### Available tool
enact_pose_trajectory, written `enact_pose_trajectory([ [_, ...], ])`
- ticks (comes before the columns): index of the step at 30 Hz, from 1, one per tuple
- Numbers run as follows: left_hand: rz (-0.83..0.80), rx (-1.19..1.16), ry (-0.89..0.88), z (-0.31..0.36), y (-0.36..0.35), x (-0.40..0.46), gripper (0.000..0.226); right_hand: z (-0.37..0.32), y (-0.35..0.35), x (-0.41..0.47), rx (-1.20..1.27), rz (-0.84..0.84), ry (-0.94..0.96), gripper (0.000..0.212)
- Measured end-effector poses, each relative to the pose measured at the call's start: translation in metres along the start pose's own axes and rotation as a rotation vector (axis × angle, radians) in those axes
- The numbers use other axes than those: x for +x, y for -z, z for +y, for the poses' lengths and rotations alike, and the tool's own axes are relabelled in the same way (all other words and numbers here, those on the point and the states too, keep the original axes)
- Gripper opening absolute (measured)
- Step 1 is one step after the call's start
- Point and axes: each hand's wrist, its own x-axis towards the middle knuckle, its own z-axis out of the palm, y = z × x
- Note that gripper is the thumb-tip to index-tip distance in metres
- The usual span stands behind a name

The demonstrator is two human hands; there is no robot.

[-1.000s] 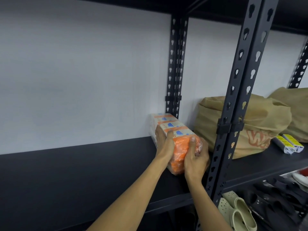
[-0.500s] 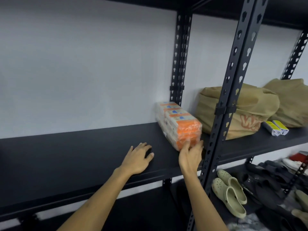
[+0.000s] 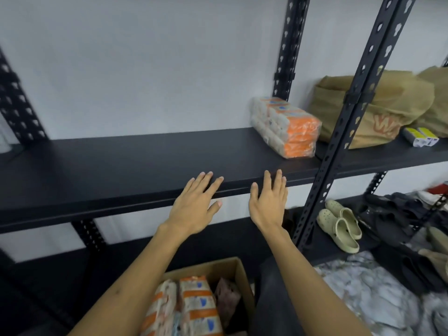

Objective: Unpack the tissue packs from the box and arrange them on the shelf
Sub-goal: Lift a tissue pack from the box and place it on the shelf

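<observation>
1. One orange-and-white plastic-wrapped tissue bundle [image 3: 286, 128] is seen lying on the black metal shelf board [image 3: 121, 166], at its back right corner, close to the wall and just beside the perforated black upright [image 3: 286, 44].
2. More orange-and-white wrapped tissue packs [image 3: 191, 306] are seen standing on end in the open brown cardboard box [image 3: 232, 265] below the shelf's front edge; their number cannot be told.
3. The left hand [image 3: 194, 202] is held flat with its fingers spread over the front edge of the shelf board, with nothing in it.
4. The right hand [image 3: 268, 200] is likewise spread and empty, its fingertips at the same front edge, well apart from the bundle.
5. The packs are judged to be light and soft; the paper inside would be expected to give under pressure.
6. The glossy film is judged to be slippery, so a pinch of loose wrap is thought likely to slide or tear.
7. A hold across the two long sides, palms pressed inward, is judged the safest; a single pack could probably be taken by one hand spanning its narrow width.
8. The upper ends of the boxed packs are exposed, and a grasp there is considered the easiest starting point.
</observation>
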Motion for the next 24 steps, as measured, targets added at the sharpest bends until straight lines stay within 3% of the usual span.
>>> enact_pose_trajectory([
  [4,0.008,-0.145,0.016,-0.011,-0.009,-0.053,0.074,-0.005,-0.022,-0.047,0.097,-0.027,0.056,0.048],
  [9,-0.27,-0.491,0.321,-0.03,-0.053,-0.122,0.079,0.018,-0.077,-0.12,0.084,-0.36,-0.064,0.05],
  [13,-0.422,-0.517,0.478,-0.052,-0.125,-0.162,0.075,0.045,-0.121,-0.178,0.072,-0.657,-0.207,0.054],
  [18,-0.491,-0.483,0.656,-0.063,-0.197,-0.221,0.075,0.137,-0.21,-0.238,0.098,-0.95,-0.45,0.079],
  [22,-0.443,-0.516,0.714,-0.058,-0.231,-0.265,0.078,0.096,-0.165,-0.246,0.219,-1.049,-0.666,0.031],
  [24,-0.38,-0.55,0.744,-0.056,-0.232,-0.264,0.076,0.093,-0.164,-0.244,0.271,-1.054,-0.706,0.029],
])
